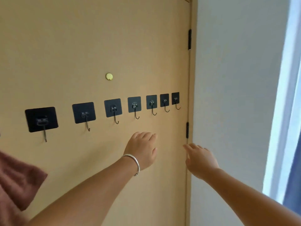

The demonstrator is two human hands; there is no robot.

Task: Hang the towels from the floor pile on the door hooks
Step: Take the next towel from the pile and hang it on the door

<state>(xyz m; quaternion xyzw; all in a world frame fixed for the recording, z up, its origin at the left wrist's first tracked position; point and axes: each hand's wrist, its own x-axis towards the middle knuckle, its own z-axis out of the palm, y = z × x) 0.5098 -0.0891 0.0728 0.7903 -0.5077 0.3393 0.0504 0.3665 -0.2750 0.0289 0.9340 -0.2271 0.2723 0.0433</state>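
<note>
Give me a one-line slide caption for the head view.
Both empty hands, left and right, reach toward the door beneath seven bare black hooks.

A small round brass peephole cover (109, 76) sits on the tan panel. To its right, along the panel's edge, are two black hinges: the upper hinge (189, 39) above the cover's level, the lower hinge (187, 130) below it. Farther right of the cover stands a pale grey-white wall (236, 79). Beyond that wall, farthest from the cover, runs a bright white window frame (283, 103), with a strip of blue curtain (293, 185) at its lower part.
</note>
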